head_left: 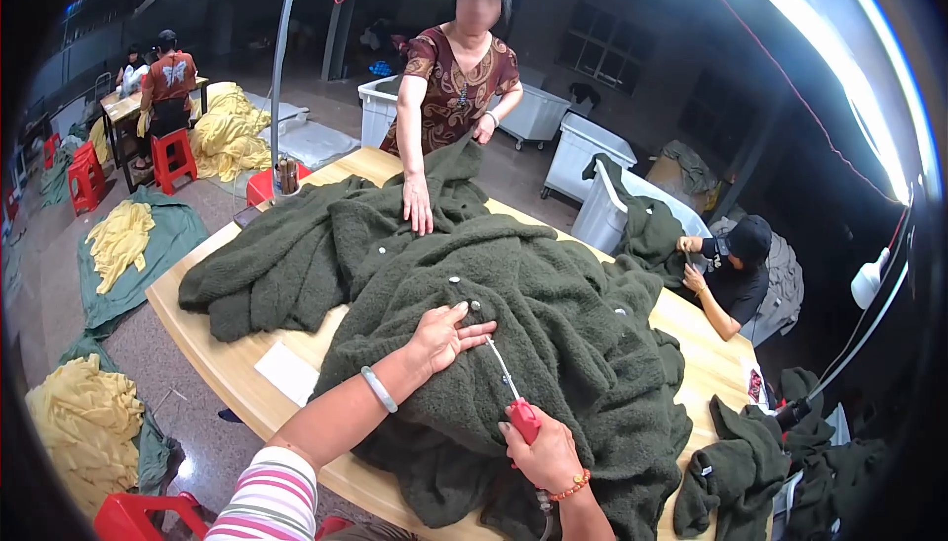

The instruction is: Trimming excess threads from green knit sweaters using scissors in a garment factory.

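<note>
A heap of dark green fleecy garments [553, 289] covers much of the table in front of me. My left hand [439, 339] rests on the cloth with fingers stretched and apart, just below a small round metal snap button [475, 305]. Another snap [454, 279] shows a little farther up. My right hand [548, 457] is wrapped round a red-handled tool [524, 421] with a long thin metal shaft. Its tip points at the cloth near my left fingertips. A hose or cord runs down from its handle.
Across the pale wooden table [188, 289], a person's hand [418, 205] lies on the green cloth. Another person [741, 255] handles green fabric at the right. White wheeled bins [588, 156] stand behind. Yellow cloth [84, 413] and a red stool [148, 516] are at left.
</note>
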Motion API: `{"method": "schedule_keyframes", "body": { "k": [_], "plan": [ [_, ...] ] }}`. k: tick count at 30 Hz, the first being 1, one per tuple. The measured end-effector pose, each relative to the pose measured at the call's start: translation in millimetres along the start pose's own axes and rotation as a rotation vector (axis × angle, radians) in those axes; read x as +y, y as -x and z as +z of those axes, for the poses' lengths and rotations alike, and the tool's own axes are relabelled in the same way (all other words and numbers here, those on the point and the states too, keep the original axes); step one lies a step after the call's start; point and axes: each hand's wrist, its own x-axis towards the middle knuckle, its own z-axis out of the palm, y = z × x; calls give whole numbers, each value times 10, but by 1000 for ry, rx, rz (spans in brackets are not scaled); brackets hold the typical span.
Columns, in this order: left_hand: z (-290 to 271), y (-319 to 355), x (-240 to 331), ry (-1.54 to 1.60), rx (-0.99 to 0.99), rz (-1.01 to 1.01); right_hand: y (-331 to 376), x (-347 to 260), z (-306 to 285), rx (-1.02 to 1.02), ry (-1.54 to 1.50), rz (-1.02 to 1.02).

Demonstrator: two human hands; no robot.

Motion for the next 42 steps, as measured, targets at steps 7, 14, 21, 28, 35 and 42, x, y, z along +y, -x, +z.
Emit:
{"method": "schedule_keyframes", "body": {
  "k": [7, 14, 21, 28, 35, 42],
  "plan": [
    [-78, 38, -6, 2, -18, -25, -88, -11, 63, 7, -22, -18],
    [-107, 301, 213, -6, -203, -310, 197, 90, -50, 49, -126, -32],
    [199, 527, -64, -7, -232, -289, 316, 150, -123, 119, -82, -54],
    [-29, 377, -266, 18, -88, -211, 595, 143, -167, 22, 67, -1],
    [-27, 544, -360, -104, -53, -186, 624, 16, -65, -17, 197, 35],
    [194, 779, -217, -156, -108, -296, 728, 152, -106, 152, -63, -78]
  ]
}}
